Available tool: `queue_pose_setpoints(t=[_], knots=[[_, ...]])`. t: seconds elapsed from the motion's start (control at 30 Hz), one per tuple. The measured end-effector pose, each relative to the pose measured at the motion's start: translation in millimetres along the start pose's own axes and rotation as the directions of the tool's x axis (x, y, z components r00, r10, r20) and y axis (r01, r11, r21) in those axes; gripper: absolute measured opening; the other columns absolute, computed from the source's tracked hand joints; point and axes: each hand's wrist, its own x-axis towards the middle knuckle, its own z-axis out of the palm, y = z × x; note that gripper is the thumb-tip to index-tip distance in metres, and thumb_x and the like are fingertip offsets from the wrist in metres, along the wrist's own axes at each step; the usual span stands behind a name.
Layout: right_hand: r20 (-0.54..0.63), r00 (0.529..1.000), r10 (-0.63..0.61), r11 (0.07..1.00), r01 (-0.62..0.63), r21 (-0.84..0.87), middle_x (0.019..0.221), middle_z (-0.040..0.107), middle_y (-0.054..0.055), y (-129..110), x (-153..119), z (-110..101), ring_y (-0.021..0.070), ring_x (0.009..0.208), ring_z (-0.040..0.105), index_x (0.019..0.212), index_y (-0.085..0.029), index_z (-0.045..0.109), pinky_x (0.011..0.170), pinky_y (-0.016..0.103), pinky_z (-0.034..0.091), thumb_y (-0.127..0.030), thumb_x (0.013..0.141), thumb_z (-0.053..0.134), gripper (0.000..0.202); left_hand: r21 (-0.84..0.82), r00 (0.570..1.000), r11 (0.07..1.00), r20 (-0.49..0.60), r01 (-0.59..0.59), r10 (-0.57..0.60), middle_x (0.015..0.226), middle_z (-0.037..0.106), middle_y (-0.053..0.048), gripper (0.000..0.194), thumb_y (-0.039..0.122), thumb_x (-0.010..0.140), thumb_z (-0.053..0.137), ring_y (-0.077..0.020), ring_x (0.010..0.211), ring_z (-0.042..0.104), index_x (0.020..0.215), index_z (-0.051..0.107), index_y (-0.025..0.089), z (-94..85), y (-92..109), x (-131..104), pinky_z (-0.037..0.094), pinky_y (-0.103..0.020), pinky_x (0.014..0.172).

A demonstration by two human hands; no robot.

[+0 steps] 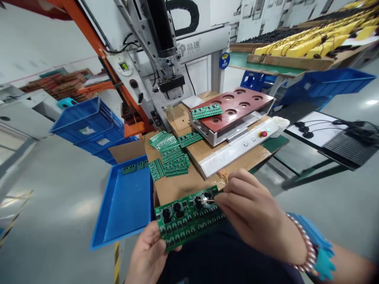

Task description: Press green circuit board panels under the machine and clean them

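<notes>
My left hand [152, 248] grips the lower left corner of a green circuit board [189, 217], thumb on top and fingers underneath. The board is held up in front of me, tilted, with black round parts and rows of small components facing the camera. My right hand [248, 209] is closed in a pinch on a thin, light-coloured stick [209, 200]. The stick's tip lies at the black round parts near the board's upper right, beside a whitish shiny patch. My right palm and the stick's far end are hidden.
Several green boards [171, 152] lie piled on the brown bench [174, 187]. Another board [207, 111] rests on a red fixture plate [237, 104] under the machine head [171, 85]. A blue tray [127, 209] with some boards stands left; stacked blue crates [85, 122] are behind it.
</notes>
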Motion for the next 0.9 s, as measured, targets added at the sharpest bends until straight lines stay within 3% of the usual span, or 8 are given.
queue_pose_setpoints(t=[0.1, 0.23, 0.37, 0.5, 0.9], knots=[[-0.016, 1.000, -0.005, 1.000, 0.005, 0.003, 0.068, 0.049, 0.003, 1, 1, -1, 0.0135, 0.069, 0.036, 0.084, -0.015, 0.060, 0.065, 0.032, 0.034, -0.004, 0.078, 0.051, 0.015, 0.007, 1.000, 1.000, 0.017, 0.014, -0.014, 0.071, 0.067, -0.006, 0.033, 0.036, 0.058, 0.077, -0.0170, 0.057, 0.057, 0.088, 0.073, 0.022, -0.8, 0, 0, 0.047, -0.027, 0.049], [-0.019, 1.000, -0.001, 1.000, 0.001, -0.006, 0.067, 0.048, 0.003, 1, 3, -3, 0.0131, 0.069, 0.036, 0.082, -0.014, 0.060, 0.064, 0.031, 0.033, -0.004, 0.079, 0.050, 0.014, -0.025, 0.999, 1.000, -0.039, 0.007, -0.008, 0.072, 0.068, -0.005, 0.034, 0.036, 0.058, 0.078, -0.0159, 0.057, 0.057, 0.088, 0.073, 0.022, 0.1, 1, 0, 0.047, -0.025, 0.049], [-0.009, 1.000, 0.003, 1.000, -0.003, -0.013, 0.067, 0.047, 0.003, 1, 2, -4, 0.0131, 0.069, 0.035, 0.081, -0.014, 0.060, 0.064, 0.031, 0.033, -0.005, 0.080, 0.049, 0.014, 0.008, 1.000, 1.000, 0.020, 0.023, -0.024, 0.076, 0.070, -0.005, 0.033, 0.036, 0.059, 0.077, -0.0166, 0.058, 0.059, 0.089, 0.072, 0.023, -5.7, 1, 3, 0.050, -0.026, 0.050], [-0.001, 1.000, 0.001, 1.000, -0.001, -0.014, 0.068, 0.048, 0.004, 1, 0, -3, 0.0141, 0.071, 0.037, 0.083, -0.014, 0.060, 0.066, 0.032, 0.034, -0.005, 0.080, 0.049, 0.015, 0.031, 1.000, 0.999, 0.007, 0.028, -0.028, 0.075, 0.070, -0.005, 0.031, 0.037, 0.059, 0.077, -0.0159, 0.056, 0.059, 0.084, 0.072, 0.021, -10.4, 1, 5, 0.051, -0.026, 0.051], [-0.037, 0.999, -0.010, 1.000, 0.009, -0.016, 0.067, 0.049, 0.004, 1, 5, -4, 0.0131, 0.069, 0.035, 0.082, -0.013, 0.061, 0.065, 0.031, 0.034, -0.004, 0.079, 0.050, 0.015, 0.030, 0.999, 0.999, 0.037, 0.033, -0.035, 0.077, 0.071, -0.005, 0.031, 0.036, 0.061, 0.076, -0.0153, 0.057, 0.059, 0.088, 0.072, 0.023, -8.2, -1, 4, 0.051, -0.025, 0.052]])
